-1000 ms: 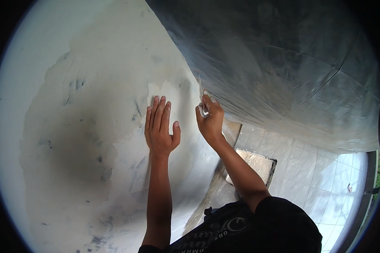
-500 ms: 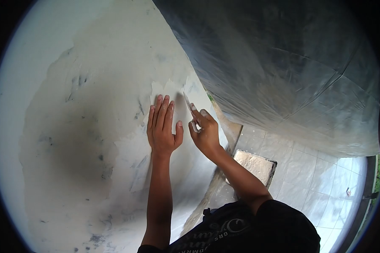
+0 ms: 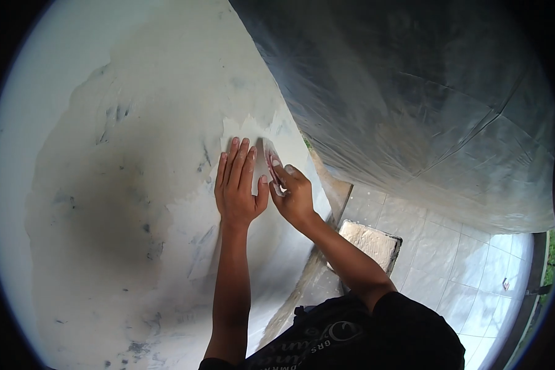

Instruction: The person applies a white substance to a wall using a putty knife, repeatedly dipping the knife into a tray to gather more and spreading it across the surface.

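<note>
My left hand [image 3: 236, 188] lies flat against the wall [image 3: 191, 92], its fingers stretched out and pointing up. Just right of it, my right hand [image 3: 293, 196] grips a putty knife [image 3: 269, 154] smeared with white. The blade is at the wall's surface, close to my left fingertips; part of the handle is hidden in my fingers. Around both hands the wall shows a fresh pale patch of filler [image 3: 237, 126] with a ragged edge, and several dark marks lie farther left.
A tray of creamy filler [image 3: 371, 242] rests on the tiled floor [image 3: 413, 246] below my right forearm. Grey plastic sheeting [image 3: 413, 111] hangs at the right beside the wall's edge. A small red object [image 3: 505, 284] lies on the far tiles.
My right hand has moved slightly left and down, and the putty knife's blade has turned so its face shows more. My left hand stays in place on the wall.
</note>
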Available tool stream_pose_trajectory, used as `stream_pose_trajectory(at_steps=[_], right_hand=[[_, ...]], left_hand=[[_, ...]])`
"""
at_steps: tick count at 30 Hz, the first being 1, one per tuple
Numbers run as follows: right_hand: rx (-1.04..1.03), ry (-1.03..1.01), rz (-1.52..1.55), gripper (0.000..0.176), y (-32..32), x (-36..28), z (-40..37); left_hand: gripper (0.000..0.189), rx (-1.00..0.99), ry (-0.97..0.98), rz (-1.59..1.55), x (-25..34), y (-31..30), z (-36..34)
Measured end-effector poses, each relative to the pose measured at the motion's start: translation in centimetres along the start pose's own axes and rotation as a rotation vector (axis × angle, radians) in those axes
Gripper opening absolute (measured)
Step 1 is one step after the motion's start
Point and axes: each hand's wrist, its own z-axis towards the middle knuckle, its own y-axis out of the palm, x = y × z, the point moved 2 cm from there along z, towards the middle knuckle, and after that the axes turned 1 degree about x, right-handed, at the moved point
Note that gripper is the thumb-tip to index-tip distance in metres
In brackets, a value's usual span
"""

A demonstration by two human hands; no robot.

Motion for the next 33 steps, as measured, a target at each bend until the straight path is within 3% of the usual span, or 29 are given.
stream_pose_trajectory(at_steps=[4,7,12,16,21,23,28,31,33], right_hand=[[0.269,-0.117,-0.055,0.045,-1.0,-1.2,7.8],[0.236,-0.120,-0.150,0.046,1.1,-0.9,10.1],[0.026,-0.103,-0.112,0.045,1.5,-1.1,2.6],[0.076,-0.066,-0.033,0.043,0.3,-0.4,-0.8],[0.250,-0.017,-0.090,0.040,-0.6,-0.3,9.6],[0.265,-0.125,-0.130,0.041,0.3,-0.2,11.6],[0.022,-0.084,-0.121,0.040,1.6,-0.4,3.9],[-0.001,-0.100,-0.079,0.044,1.4,0.3,-0.6],[0.132,-0.164,-0.009,0.045,0.5,0.3,-0.4]], left_hand=[[0.045,0.006,0.009,0.001,-0.2,0.1,0.0],[0.045,0.014,0.007,-0.003,-0.1,0.1,0.0],[0.045,0.030,-0.003,-0.016,-0.1,-0.1,0.0],[0.045,0.027,-0.008,-0.025,-0.1,-0.1,0.1],[0.045,0.038,0.002,-0.026,-0.1,0.1,0.0],[0.045,0.039,0.004,-0.024,-0.2,0.0,-0.1],[0.044,0.043,0.013,-0.013,-0.2,-0.1,0.1],[0.044,0.025,0.009,-0.013,0.0,-0.1,0.0],[0.044,0.018,0.002,-0.012,0.0,-0.1,0.0]])
